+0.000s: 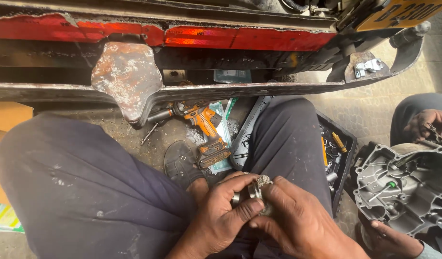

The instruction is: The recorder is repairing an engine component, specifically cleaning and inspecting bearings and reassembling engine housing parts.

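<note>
Both hands, left hand and right hand, grip a metal ring (gritty concrete floor below).

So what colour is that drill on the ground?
The drill is orange and black, lying between the person's knees; the head view shows it.

A rusty metal bumper with a peeling red strip runs across the top of the view. Below it, on the gritty floor, lies an orange and black cordless drill, partly on a green and white packet. A black tray of small tools sits toward the floor's right side. At the right edge, a co-worker's hand steadies a grey cast-metal engine cover (a screwdriver stands in it). Cardboard shows at the left edge.
</note>
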